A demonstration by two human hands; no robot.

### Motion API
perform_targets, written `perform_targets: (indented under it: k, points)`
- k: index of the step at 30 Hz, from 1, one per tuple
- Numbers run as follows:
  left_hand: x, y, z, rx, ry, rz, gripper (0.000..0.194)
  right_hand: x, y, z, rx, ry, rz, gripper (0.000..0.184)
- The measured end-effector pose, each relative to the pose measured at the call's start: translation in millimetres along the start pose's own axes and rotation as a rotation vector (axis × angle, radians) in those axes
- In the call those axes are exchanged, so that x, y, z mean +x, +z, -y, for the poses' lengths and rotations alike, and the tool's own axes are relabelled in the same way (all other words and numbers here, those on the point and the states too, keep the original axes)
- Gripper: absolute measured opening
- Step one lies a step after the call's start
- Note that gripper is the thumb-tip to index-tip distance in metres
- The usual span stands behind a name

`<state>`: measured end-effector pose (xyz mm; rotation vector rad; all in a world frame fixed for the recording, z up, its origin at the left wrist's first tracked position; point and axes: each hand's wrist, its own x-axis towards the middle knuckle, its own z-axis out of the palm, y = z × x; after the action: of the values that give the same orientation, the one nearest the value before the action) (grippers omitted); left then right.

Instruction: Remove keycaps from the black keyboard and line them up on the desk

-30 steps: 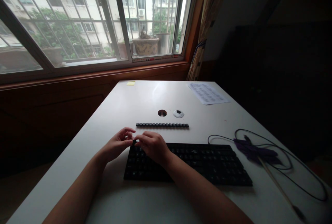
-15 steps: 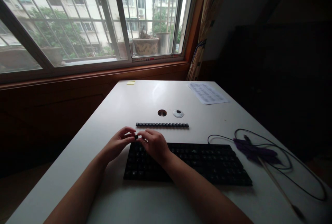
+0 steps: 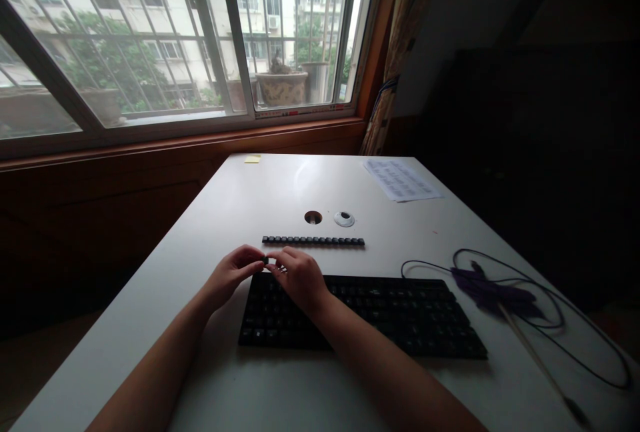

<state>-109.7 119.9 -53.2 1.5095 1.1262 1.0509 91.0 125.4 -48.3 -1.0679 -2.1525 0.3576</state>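
Observation:
Above the upper left corner of the black keyboard point(image 3: 395, 312), my left hand point(image 3: 235, 272) pinches a small black keycap point(image 3: 265, 260) between thumb and fingertips. From the other side, the closed fingers of my right hand point(image 3: 297, 275) meet the same keycap. Its details are too dark and small to make out. Behind both hands, a row of black keycaps point(image 3: 315, 241) lies in a straight line on the white table. My right hand and forearm cover part of the keyboard.
A white table point(image 3: 220, 205) carries everything. Right of the keyboard lie a black cable point(image 3: 560, 352) and a purple cloth-like item point(image 3: 493, 292) with a thin stick. Farther back are a round hole point(image 3: 313, 217), a white ring point(image 3: 344, 219), printed papers point(image 3: 400, 180) and a yellow note point(image 3: 253, 159).
The keycap has shifted slightly right and up between my fingertips, and my left fingers have closed in around it. The keyboard and the keycap row stay put.

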Motion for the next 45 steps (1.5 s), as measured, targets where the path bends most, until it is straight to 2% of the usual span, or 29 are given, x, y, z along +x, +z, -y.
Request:
perform_targets:
  k: [5, 13, 21, 38, 42, 45]
  points:
    - [4.9, -6.2, 11.4, 0.085, 0.015, 0.012, 0.023, -0.2, 3.3, -0.9, -0.012, 0.036, -0.017, 0.02]
    - [10.0, -11.2, 19.3, 0.457, 0.257, -0.042, 0.013, -0.3, 5.4, -1.4, -0.043, 0.033, 0.006, 0.017]
    - [15.5, -18.2, 33.1, 0.695, 0.297, -0.078, 0.016, -1.2, 7.2, -2.5, -0.053, 0.04, 0.027, 0.016]
    - [13.2, -17.0, 29.4, 0.644, 0.265, -0.103, 0.021, -1.0, 5.0, -1.4, -0.079, 0.03, 0.041, 0.015]
    - [10.2, -21.1, 26.4, 0.685, 0.349, -0.11, 0.022, -1.2, 4.8, -1.2, -0.072, 0.032, 0.038, 0.015]
    - [8.0, -27.0, 26.3, 0.789, 0.422, -0.064, 0.02, -1.3, 4.7, -1.1, -0.068, 0.03, 0.03, 0.015]
